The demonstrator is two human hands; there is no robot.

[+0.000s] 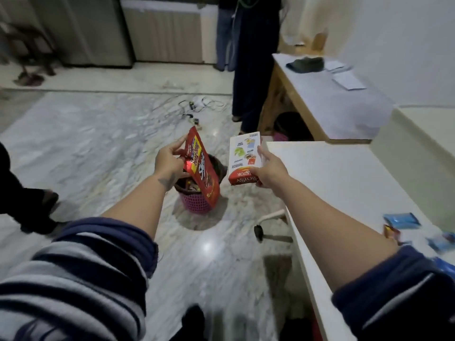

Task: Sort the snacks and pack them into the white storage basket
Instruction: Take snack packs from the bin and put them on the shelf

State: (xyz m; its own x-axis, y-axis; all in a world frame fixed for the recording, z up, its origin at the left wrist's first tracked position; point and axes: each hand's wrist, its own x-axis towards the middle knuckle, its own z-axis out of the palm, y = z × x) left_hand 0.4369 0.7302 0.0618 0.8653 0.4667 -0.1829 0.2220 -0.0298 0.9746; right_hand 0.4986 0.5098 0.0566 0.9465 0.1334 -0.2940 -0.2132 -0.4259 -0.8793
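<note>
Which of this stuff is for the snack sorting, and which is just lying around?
For the job:
red snack bag, gripped by the left hand
Astor box, held by the right hand
small packets on the white table

Just lying about:
pink bin, which is not the white basket
cables on the floor
papers on the far table

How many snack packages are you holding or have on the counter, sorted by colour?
Red, in hand: 2, the red pouch and the red-and-white box
Blue, on the white counter: at least 3, blurred, such as the blue packet
Total: at least 5
</note>
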